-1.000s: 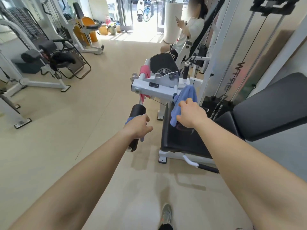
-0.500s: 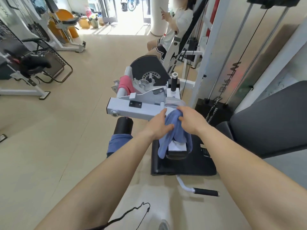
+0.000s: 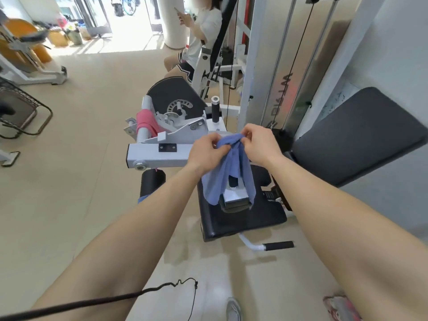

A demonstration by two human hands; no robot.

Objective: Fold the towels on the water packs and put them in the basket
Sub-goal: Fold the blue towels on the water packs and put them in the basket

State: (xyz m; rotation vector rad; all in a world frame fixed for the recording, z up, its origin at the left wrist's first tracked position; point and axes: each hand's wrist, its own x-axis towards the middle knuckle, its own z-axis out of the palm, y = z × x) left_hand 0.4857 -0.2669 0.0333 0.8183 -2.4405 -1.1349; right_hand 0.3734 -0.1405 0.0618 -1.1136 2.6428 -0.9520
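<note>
Fingers: our left hand (image 3: 206, 150) and right hand (image 3: 259, 144) pinch the top of the crumpled blue cloth towel (image 3: 231, 167).
Towel: hangs below our fingers, straddling a white metal bracket (image 3: 234, 195).
Risk: lifting may snag it there.

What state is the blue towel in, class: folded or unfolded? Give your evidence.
Unfolded: the blue towel hangs bunched and loose, pinched at its top by the left hand and right hand.

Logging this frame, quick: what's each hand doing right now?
Left hand: pinching the blue towel near its top.
Right hand: pinching the same towel near its top.
</note>
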